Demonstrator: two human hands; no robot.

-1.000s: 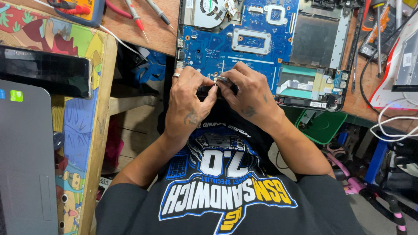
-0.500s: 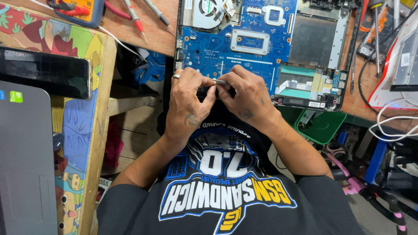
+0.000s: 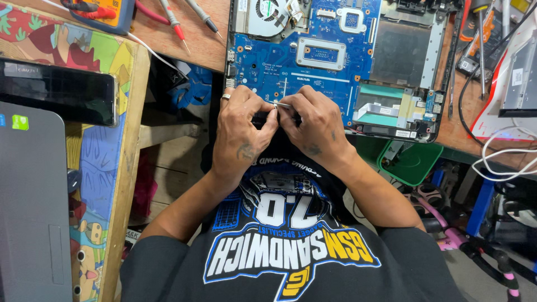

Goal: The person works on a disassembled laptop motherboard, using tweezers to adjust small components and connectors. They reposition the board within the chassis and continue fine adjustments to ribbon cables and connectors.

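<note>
Clearly both hands pinch tight at the near edge of the blue motherboard (image 3: 302,56) — left hand (image 3: 243,131) and right hand (image 3: 313,126) closed on a thin metal tool (image 3: 281,104). A slip could gouge the board — what lies under the fingers stays hidden.

blue circuit board (image 3: 291,61), grey laptop (image 3: 31,212)
</note>
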